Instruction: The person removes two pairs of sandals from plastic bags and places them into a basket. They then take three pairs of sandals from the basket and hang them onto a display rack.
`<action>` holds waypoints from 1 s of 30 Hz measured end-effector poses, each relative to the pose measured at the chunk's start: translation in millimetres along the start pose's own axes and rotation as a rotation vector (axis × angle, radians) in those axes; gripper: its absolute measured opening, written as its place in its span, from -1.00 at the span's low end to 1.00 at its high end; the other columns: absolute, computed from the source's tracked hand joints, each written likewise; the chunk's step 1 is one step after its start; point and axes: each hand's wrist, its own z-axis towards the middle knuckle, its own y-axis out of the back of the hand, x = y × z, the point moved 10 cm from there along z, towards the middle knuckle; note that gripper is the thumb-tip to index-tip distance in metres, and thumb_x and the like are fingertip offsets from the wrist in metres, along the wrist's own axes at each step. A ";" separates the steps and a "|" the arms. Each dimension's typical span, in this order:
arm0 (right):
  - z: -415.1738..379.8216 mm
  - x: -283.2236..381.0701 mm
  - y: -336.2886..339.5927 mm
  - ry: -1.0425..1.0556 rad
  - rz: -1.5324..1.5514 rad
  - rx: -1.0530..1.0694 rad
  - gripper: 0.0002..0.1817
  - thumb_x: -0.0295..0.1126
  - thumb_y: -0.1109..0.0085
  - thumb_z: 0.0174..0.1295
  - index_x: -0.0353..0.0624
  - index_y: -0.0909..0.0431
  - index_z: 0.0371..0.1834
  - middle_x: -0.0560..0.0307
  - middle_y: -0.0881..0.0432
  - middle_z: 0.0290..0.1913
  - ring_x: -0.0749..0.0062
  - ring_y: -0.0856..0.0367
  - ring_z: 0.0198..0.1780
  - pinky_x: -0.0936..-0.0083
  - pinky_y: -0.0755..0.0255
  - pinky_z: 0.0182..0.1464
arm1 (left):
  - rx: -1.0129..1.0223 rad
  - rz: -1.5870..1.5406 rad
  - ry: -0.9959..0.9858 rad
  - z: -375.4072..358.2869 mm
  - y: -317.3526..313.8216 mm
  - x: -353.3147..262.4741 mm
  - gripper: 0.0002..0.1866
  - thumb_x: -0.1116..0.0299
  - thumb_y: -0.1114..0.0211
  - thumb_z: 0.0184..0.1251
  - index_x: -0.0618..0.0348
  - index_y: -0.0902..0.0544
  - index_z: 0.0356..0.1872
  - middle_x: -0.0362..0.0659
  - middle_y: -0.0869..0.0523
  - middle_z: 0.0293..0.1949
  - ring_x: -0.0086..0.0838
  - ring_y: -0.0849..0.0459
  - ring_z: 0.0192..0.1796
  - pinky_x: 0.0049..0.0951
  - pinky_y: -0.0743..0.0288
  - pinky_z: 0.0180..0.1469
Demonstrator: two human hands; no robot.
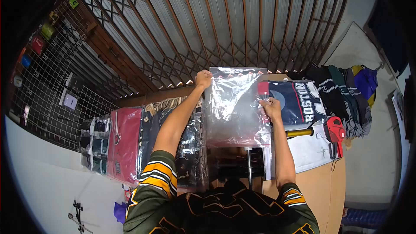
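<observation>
A clear plastic bag [234, 108] hangs spread out in front of me. My left hand [203, 79] pinches its upper left edge. Lower on the right side, my right hand [271, 107] has its fingers closed on the bag's edge. Just right of the bag lies a folded navy garment [288, 99] with BOSTON lettering and a red part, partly behind the plastic and my right hand. A red garment in plastic [125, 143] lies left of my left arm, with dark wrapped garments [188, 156] between it and the bag.
A red tape dispenser [335, 130] lies at the right on white sheets [299, 151], beside a yellow roll [300, 133]. Piled dark clothes [342, 95] are farther right. A folding metal gate [216, 21] stands behind, and a wire grid [47, 73] is at the left.
</observation>
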 end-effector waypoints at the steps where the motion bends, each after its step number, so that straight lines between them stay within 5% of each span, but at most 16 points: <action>1: 4.9 -3.7 -3.0 -0.010 0.033 -0.021 -0.79 -0.35 -0.42 0.34 -0.30 -0.65 -0.23 0.19 -0.66 -0.52 0.52 -0.66 -0.55 0.56 -0.44 -0.59 | 0.017 0.003 0.008 6.5 -3.1 5.2 -0.90 0.38 -0.40 0.36 0.16 -0.77 -0.21 -0.13 -0.87 -0.31 -0.47 -0.84 -0.22 -0.42 -0.65 -0.08; 5: 13.9 -5.6 -19.5 -0.086 0.092 -0.097 -0.81 -0.33 -0.35 0.36 -0.27 -0.69 -0.22 0.17 -0.68 -0.49 0.48 -0.68 -0.55 0.54 -0.50 -0.57 | -0.034 0.130 0.065 30.3 1.1 35.6 -0.78 0.40 -0.39 0.31 0.21 -0.73 -0.05 0.04 -0.84 -0.10 -0.19 -0.82 0.01 -0.29 -0.65 0.09; 8: 25.6 -14.2 -23.4 -0.043 -0.062 -0.188 -0.84 -0.36 -0.34 0.31 -0.25 -0.72 -0.23 0.13 -0.78 -0.40 0.45 -0.76 -0.49 0.53 -0.59 -0.48 | -0.171 0.357 -0.058 2.6 17.9 -11.0 -0.58 0.36 -0.40 0.32 0.22 -0.61 0.17 0.16 -0.70 0.14 -0.01 -0.69 0.20 -0.15 -0.56 0.25; 11: 22.4 3.1 -37.8 0.038 -0.078 -0.267 -0.86 -0.41 -0.39 0.24 -0.27 -0.70 -0.29 0.13 -0.78 -0.42 0.47 -0.76 -0.49 0.46 -0.63 -0.42 | 0.109 0.336 -0.320 -41.8 -17.8 -59.1 -0.43 0.27 -0.44 0.31 0.29 -0.50 0.27 0.15 -0.61 0.21 0.05 -0.64 0.22 -0.08 -0.53 0.25; 12: 22.9 1.3 -42.9 -0.027 -0.108 -0.271 -0.85 -0.45 -0.40 0.22 -0.29 -0.68 -0.24 0.03 -0.80 -0.35 0.23 -0.82 -0.37 0.29 -0.68 -0.21 | 0.176 0.368 -0.412 -67.4 -33.4 -71.1 -0.43 0.24 -0.42 0.32 0.29 -0.49 0.27 0.20 -0.59 0.22 0.09 -0.58 0.28 -0.02 -0.48 0.31; 15: 31.1 -6.1 -51.0 0.113 -0.306 -0.378 -0.74 -0.44 -0.38 0.25 -0.27 -0.63 -0.03 -0.07 -0.80 -0.27 -0.08 -0.81 -0.17 0.14 -0.62 0.06 | 0.517 0.404 -0.647 -157.5 -72.8 -92.1 -0.32 0.18 -0.41 0.34 0.34 -0.42 0.37 0.31 -0.51 0.32 0.18 -0.45 0.41 0.01 -0.37 0.44; 16: 9.0 22.5 -54.3 0.105 -0.334 -0.339 -0.60 -0.46 -0.34 0.28 -0.28 -0.52 0.17 -0.25 -0.75 -0.04 -0.29 -0.68 0.11 0.09 -0.50 0.24 | 0.598 0.471 -0.633 -184.1 -87.4 -71.7 -0.24 0.16 -0.42 0.32 0.34 -0.34 0.44 0.35 -0.43 0.38 0.22 -0.41 0.44 0.03 -0.35 0.46; 19: -26.6 59.3 -66.5 0.491 -0.455 -0.382 -0.53 -0.50 -0.30 0.29 -0.32 -0.45 0.25 -0.37 -0.61 0.21 -0.27 -0.57 0.28 0.10 -0.44 0.31 | 0.911 0.675 -0.420 -265.2 -97.8 -51.1 -0.05 0.01 -0.40 0.35 0.32 -0.15 0.58 0.37 -0.17 0.56 0.33 -0.21 0.56 0.14 -0.26 0.52; 22: -85.8 72.4 -86.3 0.684 -0.405 -0.266 -0.53 -0.56 -0.23 0.29 -0.38 -0.43 0.27 -0.43 -0.43 0.40 -0.30 -0.42 0.41 0.00 -0.34 0.39 | 1.016 0.930 -0.327 -312.4 -103.9 -19.1 0.08 -0.08 -0.43 0.31 0.27 -0.03 0.64 0.31 0.03 0.64 0.48 -0.07 0.58 0.45 -0.22 0.44; 30: -91.1 -32.4 -109.3 0.487 -0.376 -0.118 -0.47 -0.59 -0.14 0.28 -0.35 -0.40 0.36 -0.53 -0.33 0.46 -0.51 -0.19 0.53 -0.11 -0.10 0.56 | 0.965 1.365 -0.184 -315.2 -126.1 79.1 0.20 -0.01 -0.56 0.17 -0.04 0.07 0.71 0.17 0.18 0.70 0.56 -0.02 0.57 0.64 -0.17 0.36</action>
